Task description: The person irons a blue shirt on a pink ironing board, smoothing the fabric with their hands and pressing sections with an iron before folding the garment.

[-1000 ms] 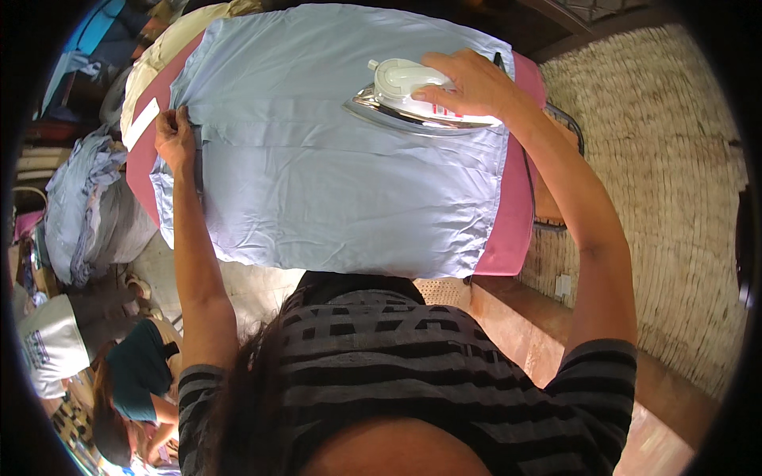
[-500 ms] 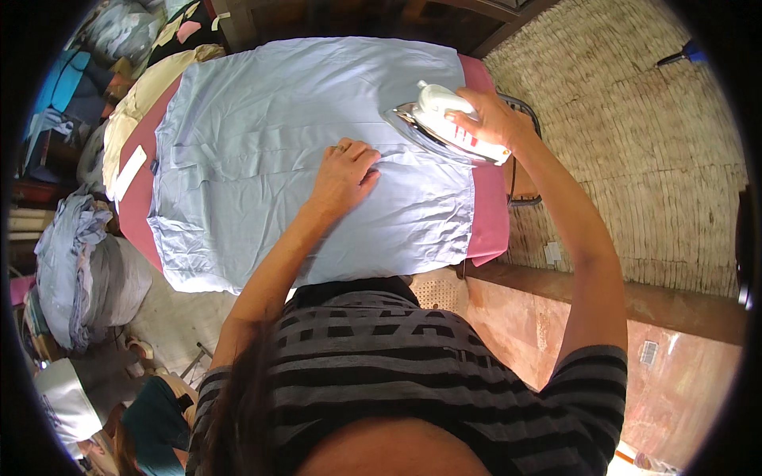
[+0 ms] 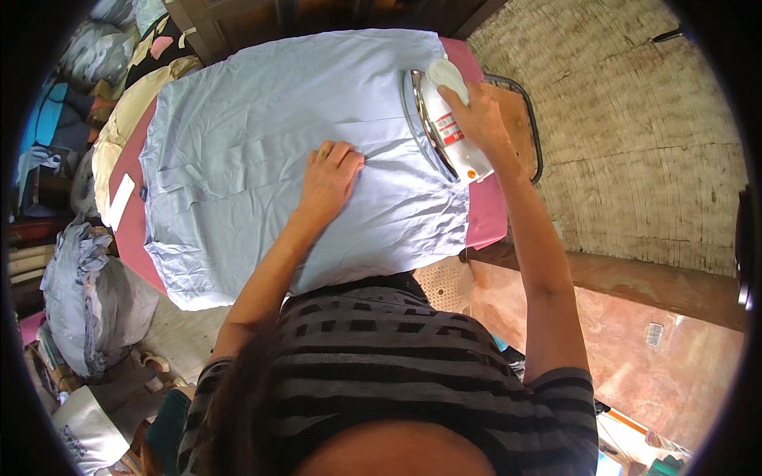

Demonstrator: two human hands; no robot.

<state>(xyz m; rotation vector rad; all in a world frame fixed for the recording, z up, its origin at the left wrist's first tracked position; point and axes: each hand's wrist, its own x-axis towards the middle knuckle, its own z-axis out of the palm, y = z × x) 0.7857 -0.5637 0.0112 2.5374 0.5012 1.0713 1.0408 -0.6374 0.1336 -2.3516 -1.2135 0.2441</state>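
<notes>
Pale blue cloth (image 3: 262, 143) is seen spread over a pink-covered padded bench (image 3: 488, 218), its surface marked by creases and its right edge stopping short of the bench's right end. A white iron with a shiny metal base (image 3: 446, 127) is gripped at the cloth's right side by the right hand (image 3: 480, 115); its handle is covered by the closed hand, with the thumb (image 3: 451, 97) in view and the other fingers largely hidden. The iron's nose is pointed away from the grey-and-black striped shirt (image 3: 397, 349); whether its base is pressed flat cannot be told. The left hand (image 3: 328, 178) is rested on the middle of the cloth, its fingers (image 3: 344, 151) bent and held narrowly together; whether any fabric is pinched beneath them cannot be told. A flat white strip (image 3: 121, 202) is laid on the bench's left end, near bunched cream fabric (image 3: 119, 131). Farther left, grey-blue fabric (image 3: 71, 278) is heaped.
</notes>
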